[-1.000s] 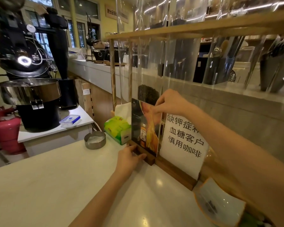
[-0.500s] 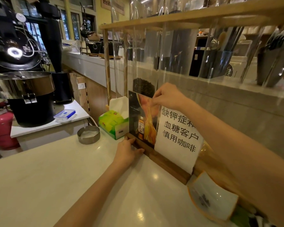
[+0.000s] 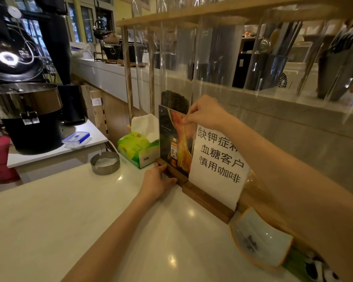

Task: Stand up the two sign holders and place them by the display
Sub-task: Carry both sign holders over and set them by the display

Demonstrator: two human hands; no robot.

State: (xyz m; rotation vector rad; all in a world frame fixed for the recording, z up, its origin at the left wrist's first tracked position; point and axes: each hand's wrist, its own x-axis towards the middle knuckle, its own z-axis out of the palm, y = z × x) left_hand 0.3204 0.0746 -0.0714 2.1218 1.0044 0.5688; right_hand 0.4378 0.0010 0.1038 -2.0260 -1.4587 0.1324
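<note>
While the tabletop [image 3: 49, 210] carries a metal ashtray [image 3: 105, 162] and a green tissue box [image 3: 138, 148] on its left part, the two sign holders stand more to the right, close against the clear display [image 3: 216, 64] with its tall tubes. The left hand [image 3: 157, 181] lies low, its fingers closed around the near end of the wooden base [image 3: 172, 173] of the photo sign holder [image 3: 174, 142]. This holder stands upright, its base on the tabletop, just beside the tissue box. The right hand [image 3: 205, 112] is higher: thumb and fingers pinch the top edge of the clear panel, so both hands have hold of the same holder. Touching it on the right is the text sign holder [image 3: 218, 159], also upright in its own wooden base [image 3: 207, 200], with no hand on it. Further right a small dish [image 3: 261, 240] rests at the tabletop edge.

I judge that the wooden base is the heavy and stiff part, so it is the safe place to take hold for sliding. The panel looks thin, smooth and slippery, and it may lift out of its slot, so the pinch at the top should only steady it, not carry it.
</note>
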